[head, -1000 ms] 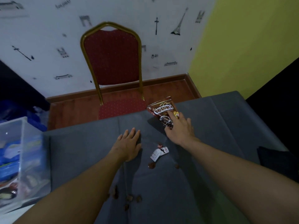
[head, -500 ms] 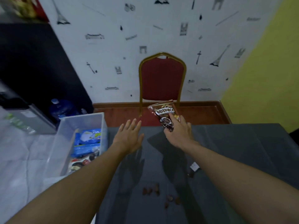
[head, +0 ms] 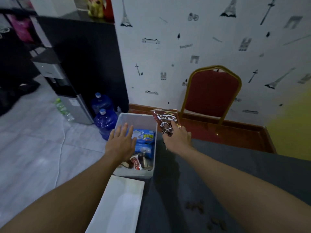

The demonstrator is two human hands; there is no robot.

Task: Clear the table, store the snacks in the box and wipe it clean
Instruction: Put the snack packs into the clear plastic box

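Right hand [head: 176, 138] pinches snack pack [head: 165, 121] at table's [head: 235, 165] far-left corner, just beside box [head: 134, 117] rim. Left hand [head: 121, 142] flat, empty, over box. Should clear the rim, then release low inside.

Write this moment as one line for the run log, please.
phase: storing snacks | right hand: holds brown snack bag beside box | left hand: open, over box | table: crumbs present

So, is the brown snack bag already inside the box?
No, the right hand holds the snack bag in the air beside the box.
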